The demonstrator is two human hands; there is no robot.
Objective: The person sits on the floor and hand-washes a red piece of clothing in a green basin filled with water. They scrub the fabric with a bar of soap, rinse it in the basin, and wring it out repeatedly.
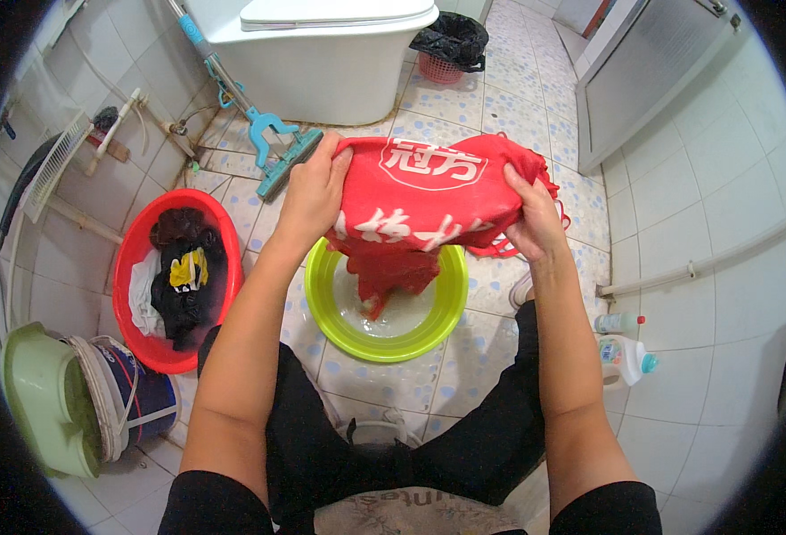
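Observation:
A red cloth with white printed writing (426, 194) is stretched between my two hands over a lime-green plastic basin (386, 351). My left hand (319, 187) grips its left edge, and my right hand (533, 210) grips the right edge. The cloth's lower part hangs down into the basin, where water shows; whether it touches the water I cannot tell. More red fabric with straps (500, 246) shows behind and below my right hand. A red plastic basin (229, 287) at the left holds dark, white and yellow garments.
A sponge mop (289, 164) leans at the upper left near the white toilet (319, 73). A pink basket with a black bag (443, 67) stands behind. Pale green basin (39, 401) and bucket (146, 394) lie lower left; detergent bottles (620, 361) stand by the right wall.

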